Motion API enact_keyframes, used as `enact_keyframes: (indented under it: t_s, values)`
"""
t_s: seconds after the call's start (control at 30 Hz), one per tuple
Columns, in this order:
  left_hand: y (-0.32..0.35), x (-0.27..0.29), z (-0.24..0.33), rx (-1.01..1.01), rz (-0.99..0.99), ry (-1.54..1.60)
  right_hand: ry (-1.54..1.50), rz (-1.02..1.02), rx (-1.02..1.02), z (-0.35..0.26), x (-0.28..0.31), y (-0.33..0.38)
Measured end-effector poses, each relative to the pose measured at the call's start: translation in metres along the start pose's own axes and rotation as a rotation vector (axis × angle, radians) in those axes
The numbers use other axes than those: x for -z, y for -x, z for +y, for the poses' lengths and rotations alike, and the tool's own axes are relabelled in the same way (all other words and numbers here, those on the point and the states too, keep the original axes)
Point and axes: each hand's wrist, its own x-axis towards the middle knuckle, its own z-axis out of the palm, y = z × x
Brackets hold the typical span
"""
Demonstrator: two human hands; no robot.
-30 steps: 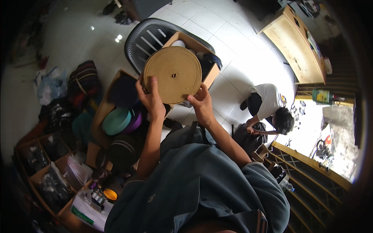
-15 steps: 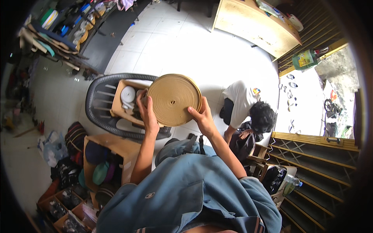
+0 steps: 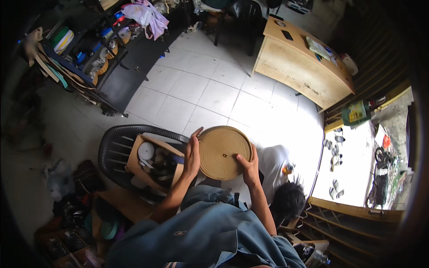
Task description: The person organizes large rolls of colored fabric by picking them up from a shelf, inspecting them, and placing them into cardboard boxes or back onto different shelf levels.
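Observation:
A large flat roll of tan webbing, wound in tight rings round a small centre hole, is held up in front of me. My left hand lies along its left rim, the fingers pointing up and away. At the lower right rim my right hand grips it, thumb laid on the flat face and fingers wrapped behind. Left of the roll, an open cardboard box rests on a black plastic chair. Inside the box is a white roll beside dark items hard to make out.
A person in a white shirt bends low close by my right arm. Ahead right stands a wooden desk; ahead left, a black rack with strips and rolls. A folding metal gate borders the doorway, with footwear outside.
My view has tilted up, showing more of the desk and rack. The roll sits lower and farther right in view. My left thumb has come off its face.

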Motion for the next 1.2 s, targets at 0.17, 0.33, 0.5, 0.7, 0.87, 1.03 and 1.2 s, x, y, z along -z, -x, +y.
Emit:
enact_keyframes:
  t_s: [0.17, 0.33, 0.5, 0.7, 0.87, 1.03, 1.2]
  values:
    - [-0.093, -0.015, 0.026, 0.010, -0.138, 0.019, -0.110, -0.045, -0.030, -0.027, -0.004, -0.086]
    - [-0.179, -0.020, 0.031, -0.025, -0.136, 0.118, -0.137, -0.112, -0.019, -0.046, -0.022, -0.180]
    - [-0.248, -0.019, 0.030, 0.056, 0.027, 0.179, -0.077, -0.193, 0.071, -0.063, -0.048, -0.265]
    - [-0.322, -0.034, 0.021, 0.143, 0.162, 0.281, -0.028, -0.318, 0.022, -0.070, -0.050, -0.365]
    - [-0.391, -0.057, 0.020, 0.149, 0.252, 0.245, 0.047, -0.384, -0.050, -0.090, -0.048, -0.454]
    - [-0.461, -0.066, 0.021, 0.079, 0.332, 0.219, 0.069, -0.494, -0.077, -0.107, -0.062, -0.544]
    - [-0.510, -0.048, 0.011, 0.035, 0.497, 0.258, 0.131, -0.575, -0.092, -0.104, -0.104, -0.614]
